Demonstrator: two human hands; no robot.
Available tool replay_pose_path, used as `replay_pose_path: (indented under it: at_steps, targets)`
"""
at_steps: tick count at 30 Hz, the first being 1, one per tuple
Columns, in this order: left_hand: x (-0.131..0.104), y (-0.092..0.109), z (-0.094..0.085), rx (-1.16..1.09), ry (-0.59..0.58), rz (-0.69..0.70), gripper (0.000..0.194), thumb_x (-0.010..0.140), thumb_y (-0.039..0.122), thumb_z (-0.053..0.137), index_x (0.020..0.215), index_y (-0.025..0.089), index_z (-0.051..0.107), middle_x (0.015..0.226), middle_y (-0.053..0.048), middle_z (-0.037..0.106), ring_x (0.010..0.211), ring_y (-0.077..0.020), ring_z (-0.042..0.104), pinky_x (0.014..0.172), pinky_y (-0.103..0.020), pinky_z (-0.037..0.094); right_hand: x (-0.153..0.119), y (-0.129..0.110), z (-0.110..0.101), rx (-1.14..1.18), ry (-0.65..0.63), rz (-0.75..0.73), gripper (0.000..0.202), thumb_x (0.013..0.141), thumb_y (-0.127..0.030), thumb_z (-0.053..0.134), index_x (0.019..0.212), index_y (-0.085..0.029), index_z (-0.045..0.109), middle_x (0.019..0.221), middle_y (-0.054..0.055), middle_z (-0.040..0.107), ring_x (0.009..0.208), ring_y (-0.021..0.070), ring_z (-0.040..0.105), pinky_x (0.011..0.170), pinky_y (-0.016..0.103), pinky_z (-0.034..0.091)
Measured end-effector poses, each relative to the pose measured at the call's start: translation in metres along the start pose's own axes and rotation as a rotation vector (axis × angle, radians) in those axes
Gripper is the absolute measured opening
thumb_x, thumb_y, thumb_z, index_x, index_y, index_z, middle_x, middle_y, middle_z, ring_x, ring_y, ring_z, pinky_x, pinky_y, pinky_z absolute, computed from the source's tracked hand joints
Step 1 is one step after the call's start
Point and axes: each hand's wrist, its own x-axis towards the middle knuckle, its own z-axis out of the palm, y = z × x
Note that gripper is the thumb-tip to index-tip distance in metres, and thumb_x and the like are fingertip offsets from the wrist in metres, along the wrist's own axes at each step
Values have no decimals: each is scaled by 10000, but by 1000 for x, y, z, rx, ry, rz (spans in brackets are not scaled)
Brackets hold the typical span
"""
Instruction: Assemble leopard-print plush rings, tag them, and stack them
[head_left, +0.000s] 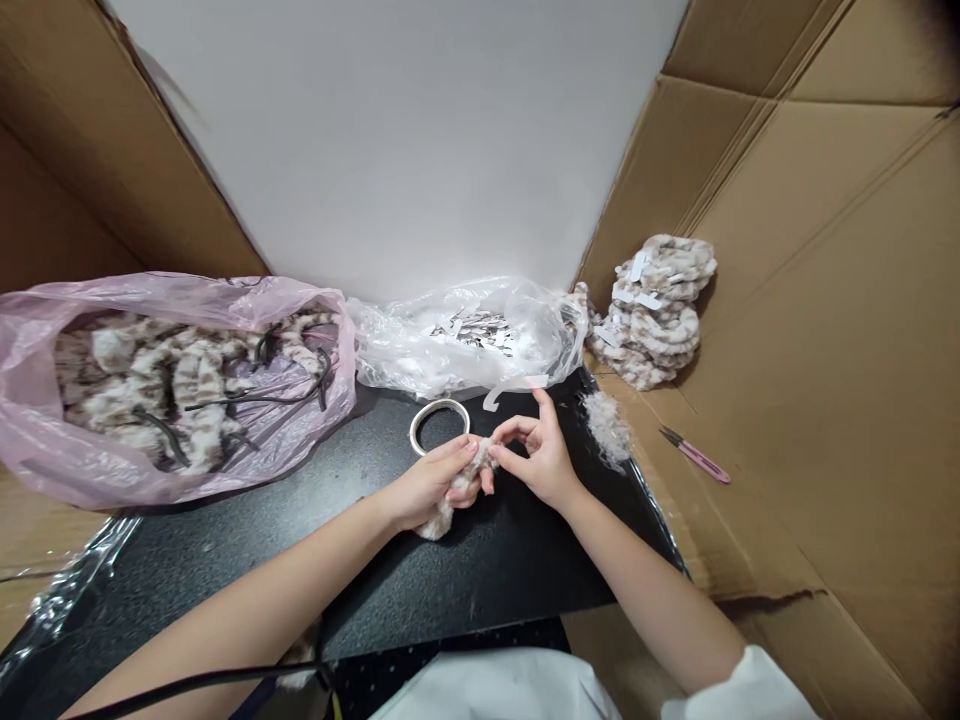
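Observation:
My left hand [420,488] is closed round a fluffy white and light-brown fur strip [436,522], one end of which hangs below the palm. At the strip's upper end, the thumb and a finger of my right hand [549,462] pinch together. The exact spot they grip is too small to make out. A short piece of white tape [517,385] clings to the raised fingertip of that hand. Just behind my left hand, a roll of tape [414,430] lies on the black tabletop [300,545].
An open pink bag [45,400] at left holds fur pieces with dark cords. Beside it, a clear bag [397,350] contains small silvery strips. Stacked fur bands [664,310], white lint [606,428] and pink-handled snips [696,456] are on the right. Cardboard walls [825,300] flank the table.

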Motion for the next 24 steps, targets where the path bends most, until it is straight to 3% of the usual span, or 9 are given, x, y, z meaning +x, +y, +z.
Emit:
replay_pose_path:
  at_steps: [2,5,12,17,24]
  targets:
    - [0,2,0,-3,37,39,351,825,466,648,861,152,497,628,-3,628,356,11,251,383,-124,217,0,2,0,41,-31,-36,979,726,-220,759,1457,-283,112,868,-14,637,819,156,636,836,373,516]
    - [-1,5,0,29,85,96,381,800,485,666,849,165,465,577,11,620,343,3,256,378,-122,217,-1,8,1,104,-91,-54,995,710,-209,774,1445,-321,113,983,6,608,899,156,632,894,383,494]
    - [-2,4,0,131,112,93,389,807,502,645,834,180,429,488,27,604,327,-15,310,376,-114,228,-2,11,6,158,-96,8,1069,679,-231,800,1443,-362,63,1011,3,547,807,129,608,811,350,503]
    - [-2,2,0,158,154,109,394,801,523,643,813,182,445,454,32,589,357,-59,456,377,-127,315,-2,8,9,222,-120,85,1081,660,-302,809,1432,-382,57,1008,1,512,824,136,590,776,342,508]
    - [-1,5,-3,145,179,48,464,709,521,738,851,175,463,607,-33,702,330,-68,505,347,-142,334,2,0,-1,183,-45,90,1046,673,-328,792,1427,-383,70,993,1,530,759,128,567,706,320,510]
